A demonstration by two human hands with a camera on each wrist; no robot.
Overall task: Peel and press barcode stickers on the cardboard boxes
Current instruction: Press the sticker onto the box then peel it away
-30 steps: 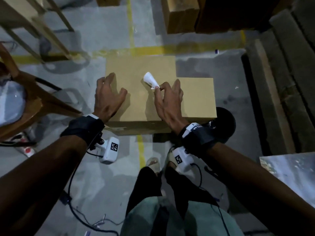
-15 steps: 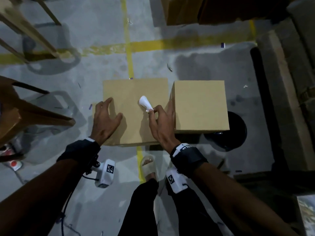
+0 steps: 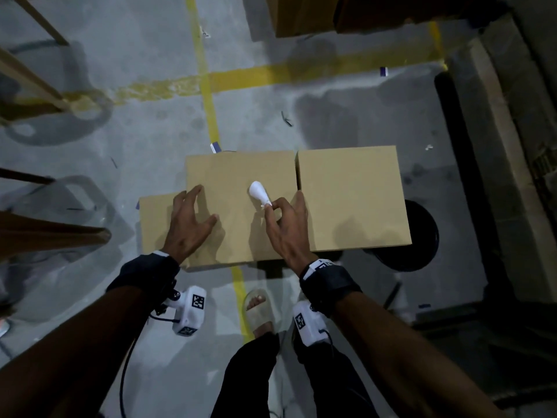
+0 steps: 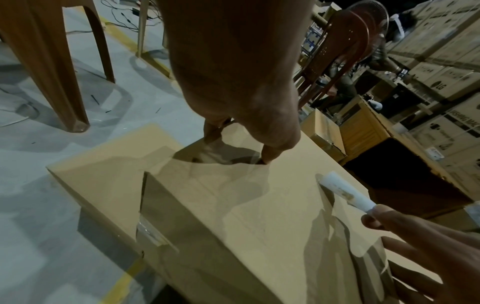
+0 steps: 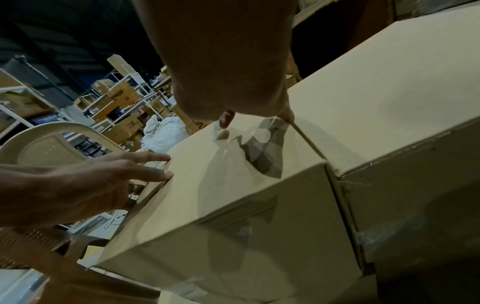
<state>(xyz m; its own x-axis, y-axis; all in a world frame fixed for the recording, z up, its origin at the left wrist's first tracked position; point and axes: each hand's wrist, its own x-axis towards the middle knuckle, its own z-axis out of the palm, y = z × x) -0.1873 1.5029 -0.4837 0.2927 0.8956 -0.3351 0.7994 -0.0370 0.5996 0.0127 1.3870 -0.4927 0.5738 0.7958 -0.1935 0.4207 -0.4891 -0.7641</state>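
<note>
A curled white sticker (image 3: 258, 192) stands up off the top of the middle cardboard box (image 3: 232, 176), pinched at its lower end between thumb and forefinger of the right hand (image 3: 286, 227). The left hand (image 3: 188, 224) lies spread, fingers relaxed, on that box's left edge. Another box (image 3: 352, 194) sits touching on the right, and a lower one (image 3: 153, 221) on the left, all above the concrete floor (image 3: 135, 122).

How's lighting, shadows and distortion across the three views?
Head: dim, corners vignetted, hard hand shadows on the middle box. Left wrist: sticker readable, left hand looms dark. Right wrist: right hand blocks the top, box edges bowed, background dark.
</note>
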